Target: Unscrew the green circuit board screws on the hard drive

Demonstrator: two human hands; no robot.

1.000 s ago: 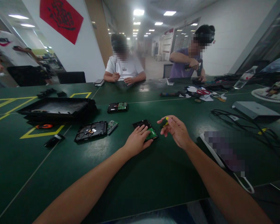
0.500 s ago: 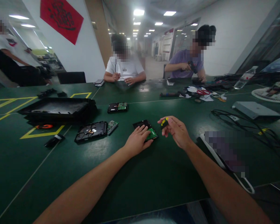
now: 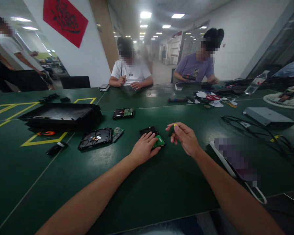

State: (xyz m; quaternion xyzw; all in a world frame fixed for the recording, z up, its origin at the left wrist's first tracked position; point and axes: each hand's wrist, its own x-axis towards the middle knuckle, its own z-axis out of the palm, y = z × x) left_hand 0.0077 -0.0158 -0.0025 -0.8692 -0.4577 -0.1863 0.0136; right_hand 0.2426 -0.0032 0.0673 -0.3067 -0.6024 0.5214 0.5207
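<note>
My left hand (image 3: 144, 147) lies over a hard drive (image 3: 159, 141) with a green circuit board, its fingers across the top and the thumb along the near edge, holding it against the table. Much of the drive is hidden under the hand. Just right of the drive, my right hand (image 3: 187, 138) is raised a little with thumb and fingers closed on a black-and-yellow screwdriver (image 3: 175, 125). Only a yellow bit of its handle shows clearly; its shaft and tip cannot be made out.
Left of my hands lie an opened hard drive (image 3: 95, 138), a loose circuit board (image 3: 118, 133) and another drive (image 3: 123, 113). Black trays (image 3: 88, 114) stand farther left. A phone-like device (image 3: 231, 160), cables (image 3: 254, 125) and a grey box (image 3: 268, 117) lie right. Two people sit opposite.
In my right hand the screwdriver has turned, so less of its yellow-and-black handle shows. My left hand stays on the drive. Across the table, the person in purple has lowered a dark tool.
</note>
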